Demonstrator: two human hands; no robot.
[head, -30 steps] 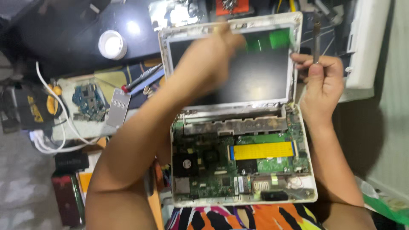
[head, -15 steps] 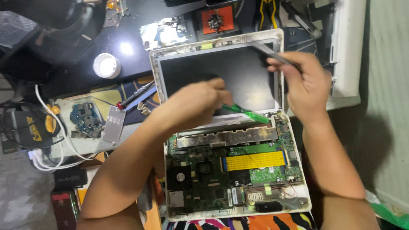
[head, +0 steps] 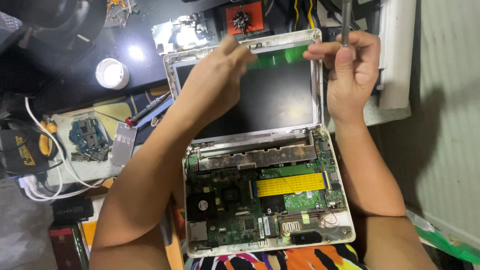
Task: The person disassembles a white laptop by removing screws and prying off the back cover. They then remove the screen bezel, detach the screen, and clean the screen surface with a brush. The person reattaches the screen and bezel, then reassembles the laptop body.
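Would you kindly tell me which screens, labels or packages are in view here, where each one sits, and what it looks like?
Laptop screen: dark, unlit rectangle in a white frame, upright behind the opened base; the left hand lies over its top left.
Fan label: small round white sticker on the black fan, lower left of the base.
Board sticker: small white upright rectangle, near the front edge.
Pouch: black with yellow print, far left.

A dark glossy tabletop (head: 75, 85) reflects light; a pale wall (head: 450, 125) stands rightward.

Dark rectangular laptop screen (head: 270, 102) stands open in white frame.
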